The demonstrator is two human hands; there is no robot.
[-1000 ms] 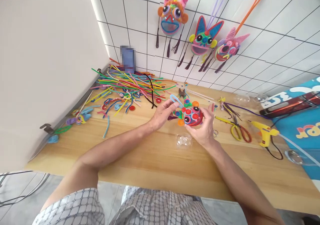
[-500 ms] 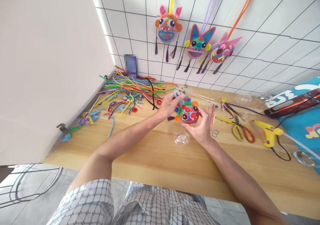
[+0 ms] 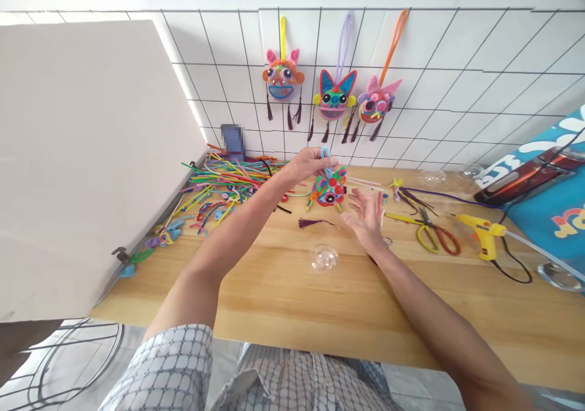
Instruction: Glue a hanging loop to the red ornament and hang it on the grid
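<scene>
My left hand (image 3: 307, 162) pinches the light blue loop on top of a colourful pipe-cleaner mask ornament (image 3: 329, 190) and holds it hanging above the wooden table (image 3: 292, 295). Just right of and below the ornament, my right hand (image 3: 365, 216) is spread flat with nothing in it. A dark purple tassel (image 3: 314, 222) lies on the table under the ornament. A clear plastic half-dome (image 3: 324, 257) sits nearer to me.
A heap of coloured pipe cleaners (image 3: 228, 176) lies at the back left. Scissors (image 3: 434, 234) and a yellow glue gun (image 3: 483, 234) lie at the right. Three finished ornaments (image 3: 333, 97) hang on the tiled wall. A white board (image 3: 82, 155) stands at the left.
My left hand took the loop and lifted the ornament off my right palm. My right hand let go and opened. The tassel now lies on the table. The camera tilted up.
</scene>
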